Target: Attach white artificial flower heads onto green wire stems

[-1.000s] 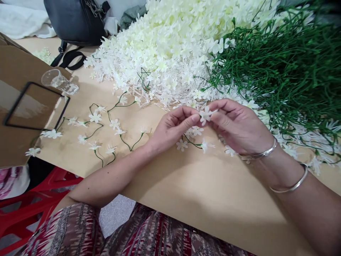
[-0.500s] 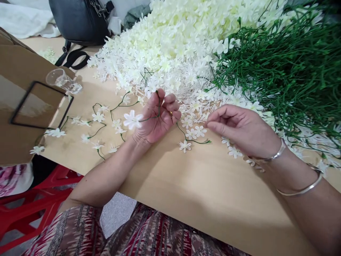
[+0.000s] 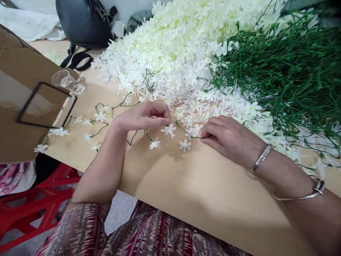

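Observation:
My left hand (image 3: 146, 116) is closed, its fingers curled over a green stem with white flowers; one white flower (image 3: 168, 130) hangs just below the fingertips and another (image 3: 155, 143) dangles lower left. My right hand (image 3: 226, 138) pinches the end of a green stem (image 3: 186, 132) lying on the table (image 3: 213, 185). Beside that stem, left of the fingers, lies a single white flower (image 3: 184, 145). Several flowered stems are spread to the left of my left hand, among them one with a white flower (image 3: 101, 116).
A big heap of white flowers (image 3: 170, 46) fills the back, with green stems (image 3: 287, 71) piled at the right. On the left are a cardboard box (image 3: 18, 85), a clear cup (image 3: 68, 81) and a black bag (image 3: 84, 26). Red stools (image 3: 34, 206) stand below.
My left hand has turned palm down and closed, its flowers now hanging lower. The right hand has moved slightly down and taken the end of the stem on the table.

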`<state>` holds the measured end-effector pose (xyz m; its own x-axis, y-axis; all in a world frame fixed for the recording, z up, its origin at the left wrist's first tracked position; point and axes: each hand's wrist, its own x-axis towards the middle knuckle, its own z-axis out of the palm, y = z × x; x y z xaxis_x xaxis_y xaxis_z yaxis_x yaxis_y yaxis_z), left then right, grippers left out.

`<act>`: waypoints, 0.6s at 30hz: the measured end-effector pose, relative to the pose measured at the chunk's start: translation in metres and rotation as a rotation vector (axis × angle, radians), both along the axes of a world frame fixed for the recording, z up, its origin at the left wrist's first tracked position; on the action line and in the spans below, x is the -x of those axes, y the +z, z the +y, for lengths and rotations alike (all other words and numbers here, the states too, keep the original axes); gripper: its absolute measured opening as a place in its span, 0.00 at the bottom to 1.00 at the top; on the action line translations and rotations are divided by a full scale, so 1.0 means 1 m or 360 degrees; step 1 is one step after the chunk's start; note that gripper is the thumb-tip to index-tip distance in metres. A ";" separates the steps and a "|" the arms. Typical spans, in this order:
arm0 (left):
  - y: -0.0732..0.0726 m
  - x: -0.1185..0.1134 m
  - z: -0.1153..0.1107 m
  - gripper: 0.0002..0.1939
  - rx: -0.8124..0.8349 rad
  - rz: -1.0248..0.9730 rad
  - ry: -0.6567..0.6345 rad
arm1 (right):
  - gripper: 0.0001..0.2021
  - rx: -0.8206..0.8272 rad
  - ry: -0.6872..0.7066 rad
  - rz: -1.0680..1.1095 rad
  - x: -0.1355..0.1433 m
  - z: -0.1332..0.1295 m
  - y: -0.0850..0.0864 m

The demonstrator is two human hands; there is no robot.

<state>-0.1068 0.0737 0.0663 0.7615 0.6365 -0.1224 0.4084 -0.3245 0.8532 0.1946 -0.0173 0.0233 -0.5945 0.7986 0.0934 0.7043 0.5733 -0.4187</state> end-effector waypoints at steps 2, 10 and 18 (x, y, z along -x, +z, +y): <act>0.011 0.009 -0.002 0.11 -0.0380 0.0531 0.0126 | 0.11 -0.0063 -0.0001 -0.0136 0.002 -0.002 -0.001; 0.014 -0.040 -0.053 0.14 -0.1307 0.0701 0.0072 | 0.14 -0.0348 -0.0119 -0.0465 0.007 -0.007 -0.010; -0.046 -0.077 -0.056 0.11 -0.1716 0.0592 -0.0103 | 0.13 -0.0068 -0.0135 0.0019 -0.008 0.011 -0.008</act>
